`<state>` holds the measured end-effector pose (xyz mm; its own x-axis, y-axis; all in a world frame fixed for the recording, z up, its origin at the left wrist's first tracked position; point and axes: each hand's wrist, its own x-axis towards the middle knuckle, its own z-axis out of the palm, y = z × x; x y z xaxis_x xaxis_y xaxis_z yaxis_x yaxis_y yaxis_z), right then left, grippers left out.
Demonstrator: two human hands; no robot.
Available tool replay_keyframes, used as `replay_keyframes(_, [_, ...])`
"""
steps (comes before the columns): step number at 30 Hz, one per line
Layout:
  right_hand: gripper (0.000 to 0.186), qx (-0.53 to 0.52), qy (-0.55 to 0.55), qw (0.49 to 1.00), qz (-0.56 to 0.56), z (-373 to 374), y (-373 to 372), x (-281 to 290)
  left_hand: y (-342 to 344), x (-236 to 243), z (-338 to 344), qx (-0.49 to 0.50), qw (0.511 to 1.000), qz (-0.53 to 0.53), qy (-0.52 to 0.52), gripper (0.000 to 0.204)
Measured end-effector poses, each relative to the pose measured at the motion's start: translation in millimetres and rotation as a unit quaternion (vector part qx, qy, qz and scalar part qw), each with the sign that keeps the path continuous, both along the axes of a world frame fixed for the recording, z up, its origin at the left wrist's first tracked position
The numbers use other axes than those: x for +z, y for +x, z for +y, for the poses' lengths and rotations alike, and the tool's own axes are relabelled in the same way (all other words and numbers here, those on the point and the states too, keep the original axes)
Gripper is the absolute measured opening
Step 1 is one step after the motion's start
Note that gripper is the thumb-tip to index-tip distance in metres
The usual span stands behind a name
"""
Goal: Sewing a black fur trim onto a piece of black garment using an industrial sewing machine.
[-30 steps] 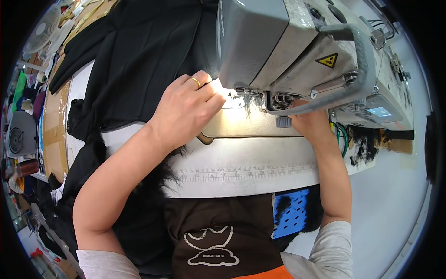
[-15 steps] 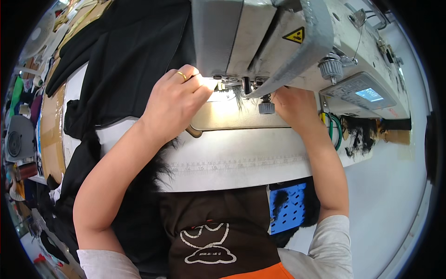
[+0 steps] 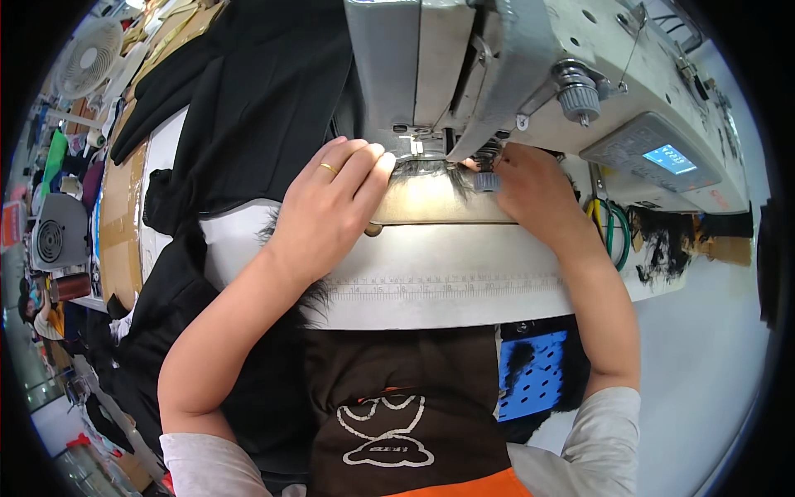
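Note:
A white sewing machine [image 3: 530, 79] stands over the work, its needle area lit. Dark fur trim [image 3: 426, 170] shows as a fringe along the metal plate [image 3: 447, 207] below the presser foot. My left hand [image 3: 331, 199] lies left of the needle area, fingers stretched and flat on the dark material. It wears a ring. My right hand [image 3: 534, 190] is right of the presser foot with its fingers curled inward; the fingertips are partly hidden, and what they hold cannot be made out. A black garment [image 3: 257, 108] spreads left of the machine and hangs over the table edge.
Scissors with green and yellow handles [image 3: 617, 228] lie right of my right hand, near black fur scraps [image 3: 662, 248]. A printed ruler scale [image 3: 431, 287] runs along the white table's front. Below the table is a blue perforated panel [image 3: 534, 373]. A fan [image 3: 89, 56] stands far left.
My left hand has gone from a pinch beside the needle to flat, stretched fingers. My right hand stays by the presser foot. More fur fringe shows, and the whole view has shifted slightly.

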<state>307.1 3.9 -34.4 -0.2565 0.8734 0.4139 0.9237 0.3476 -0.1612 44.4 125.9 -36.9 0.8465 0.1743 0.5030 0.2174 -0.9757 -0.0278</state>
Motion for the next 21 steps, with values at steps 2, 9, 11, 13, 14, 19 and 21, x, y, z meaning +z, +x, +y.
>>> replay_keyframes(2, [0.019,-0.016,-0.001,1.000,0.003,-1,3,0,3,2,-4,0.012,1.000,0.024,0.000,0.031])
replay_keyframes(9, [0.011,-0.072,0.027,0.997,0.007,1,10,-7,15,9,3,-0.008,0.999,0.039,0.005,0.034])
replay_keyframes(11, [0.012,-0.065,0.040,0.997,0.015,2,9,-6,14,10,3,-0.019,0.999,0.030,-0.012,0.032])
replay_keyframes(13, [0.012,-0.056,0.052,0.997,0.023,2,9,-7,12,8,5,-0.028,0.999,0.021,-0.030,0.030])
replay_keyframes(14, [0.013,-0.068,0.037,0.996,0.032,1,9,-8,12,5,6,-0.039,0.999,0.024,-0.011,0.029])
replay_keyframes(19, [0.014,-0.117,-0.017,0.991,0.064,-3,11,-8,14,6,13,-0.080,0.995,0.049,0.036,0.024])
replay_keyframes(21, [0.012,-0.109,0.025,0.992,0.061,-3,11,-6,15,6,14,-0.095,0.994,0.025,0.040,0.020])
